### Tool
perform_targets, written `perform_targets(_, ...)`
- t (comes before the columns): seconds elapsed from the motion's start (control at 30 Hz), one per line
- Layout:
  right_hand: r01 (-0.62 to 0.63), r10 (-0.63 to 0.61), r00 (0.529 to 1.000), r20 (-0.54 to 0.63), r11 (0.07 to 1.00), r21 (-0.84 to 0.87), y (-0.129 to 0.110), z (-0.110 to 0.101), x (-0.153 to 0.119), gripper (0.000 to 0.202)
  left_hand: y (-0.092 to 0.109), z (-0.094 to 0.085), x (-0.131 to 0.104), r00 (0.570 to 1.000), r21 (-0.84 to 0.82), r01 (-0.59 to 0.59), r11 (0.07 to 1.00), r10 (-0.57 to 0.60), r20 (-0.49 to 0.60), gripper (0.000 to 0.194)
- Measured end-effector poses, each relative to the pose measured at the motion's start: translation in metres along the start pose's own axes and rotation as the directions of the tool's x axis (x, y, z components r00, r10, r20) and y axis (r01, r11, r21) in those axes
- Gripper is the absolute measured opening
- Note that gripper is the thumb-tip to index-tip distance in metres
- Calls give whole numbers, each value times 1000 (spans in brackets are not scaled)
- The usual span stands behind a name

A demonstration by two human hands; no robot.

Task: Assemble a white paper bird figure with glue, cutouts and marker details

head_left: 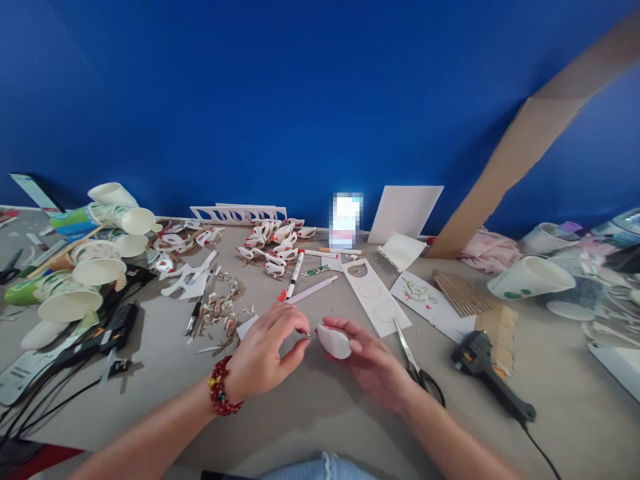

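Note:
My right hand (373, 357) holds a white leaf-shaped cutout (336, 341), apparently of foam board, between thumb and fingers above the table. Close by on its left, my left hand (273, 343), with a red bead bracelet (220, 387) at the wrist, has thumb and forefinger pinched together. A tiny speck shows at those fingertips, too small to name. The two hands are near each other but apart. Behind my right hand lies a white board (371, 297) with cut and drawn oval outlines. Scissors (413, 363) rest partly on its lower edge.
A black glue gun (493, 373) lies at right. Small white bird-like pieces (275, 243) are heaped at the back. Twig scraps (225, 317), markers (296, 273) and paper cups (100, 263) lie leftward. A bright phone screen (345, 220) stands by the blue wall (300, 100).

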State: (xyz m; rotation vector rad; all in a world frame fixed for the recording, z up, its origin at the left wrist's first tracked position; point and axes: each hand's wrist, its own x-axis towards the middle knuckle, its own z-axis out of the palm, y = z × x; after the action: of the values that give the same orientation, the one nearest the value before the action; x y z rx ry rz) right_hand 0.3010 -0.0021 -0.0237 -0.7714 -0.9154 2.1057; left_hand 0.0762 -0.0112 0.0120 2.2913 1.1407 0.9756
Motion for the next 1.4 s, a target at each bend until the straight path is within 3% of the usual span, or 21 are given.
perform_targets(0.13,-79,70,997,43,962,262,7,-1,1,41,11,-2,5,997,51,-76,996,75,11,16)
perform_targets(0.4,-77,42,995,86,888,454,15,-3,1,22,26,9,30,969,206,-212,955,179,171,19)
perform_targets(0.57,-51,27,998,60,892,449,15,-6,1,9,33,16,43,955,307,-250,918,183,231,24)
perform_targets(1.1,2,14,999,-36,909,417,12,-7,2,14,50,15,62,880,428,-318,846,95,465,24)
perform_targets(1.4,-43,28,999,39,892,449,15,-10,3,15,51,13,67,874,417,-303,857,75,480,17)
